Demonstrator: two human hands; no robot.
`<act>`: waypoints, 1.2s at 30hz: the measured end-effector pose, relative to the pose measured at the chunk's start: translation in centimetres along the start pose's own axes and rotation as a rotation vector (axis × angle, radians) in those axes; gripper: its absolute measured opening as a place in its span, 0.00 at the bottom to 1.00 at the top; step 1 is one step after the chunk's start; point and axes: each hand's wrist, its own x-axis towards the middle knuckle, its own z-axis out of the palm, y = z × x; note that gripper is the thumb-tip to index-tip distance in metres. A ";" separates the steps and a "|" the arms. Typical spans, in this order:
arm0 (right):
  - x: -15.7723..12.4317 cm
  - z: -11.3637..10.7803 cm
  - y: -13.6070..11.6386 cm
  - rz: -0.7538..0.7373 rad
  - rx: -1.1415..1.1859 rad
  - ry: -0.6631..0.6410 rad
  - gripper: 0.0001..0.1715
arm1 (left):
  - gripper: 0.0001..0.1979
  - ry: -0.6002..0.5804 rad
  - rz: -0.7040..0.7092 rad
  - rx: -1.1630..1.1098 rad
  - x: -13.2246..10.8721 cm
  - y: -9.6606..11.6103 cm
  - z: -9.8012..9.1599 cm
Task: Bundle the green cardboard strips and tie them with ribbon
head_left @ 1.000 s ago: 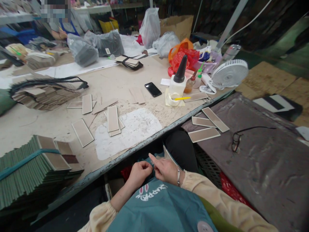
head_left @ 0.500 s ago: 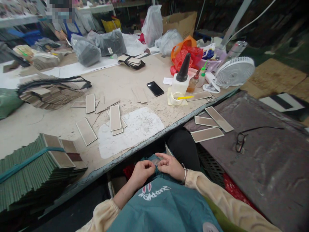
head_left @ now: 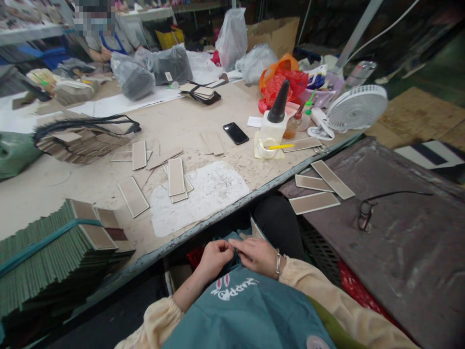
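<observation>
Over my lap, my left hand (head_left: 214, 257) is closed in a pinch, thumb against forefinger. My right hand (head_left: 257, 254), with a silver bracelet at the wrist, meets it fingertip to fingertip, its fingers pressed together. Whatever lies between the fingers is too small or hidden to make out. A pale panel (head_left: 256, 228) stands on edge just behind my right hand, mostly covered. Beneath both hands lies a teal apron (head_left: 240, 315) with a white rabbit print. On the bench, beige panels with light rims (head_left: 176, 177) lie stacked on a white patch.
A strapped stack of green-edged panels (head_left: 47, 252) stands at the left. Farther back are a phone (head_left: 236, 133), a white bottle with black nozzle (head_left: 275, 121), a fan (head_left: 358, 109) and bags (head_left: 232, 39). Glasses (head_left: 365, 215) and several panels (head_left: 314, 202) lie on the right surface. A person sits opposite.
My right hand's raised forefinger has come down, and its fingertips have closed in against my left hand's. My left hand keeps its pinch. The view has shifted slightly.
</observation>
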 end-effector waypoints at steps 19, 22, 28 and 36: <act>-0.1 0.1 -0.2 0.433 0.574 0.137 0.30 | 0.08 0.044 -0.042 -0.068 -0.5 -0.2 -0.1; 0.0 -0.4 -0.4 0.137 0.275 0.051 0.32 | 0.07 0.037 0.012 -0.012 -0.3 -0.2 0.0; 0.1 -0.2 -0.2 -0.040 -0.023 -0.059 0.37 | 0.08 0.036 0.068 0.041 -0.2 -0.3 0.4; 0.0 0.5 -0.3 0.175 0.268 -0.077 0.33 | 0.08 0.023 0.046 0.098 -0.3 -0.6 0.1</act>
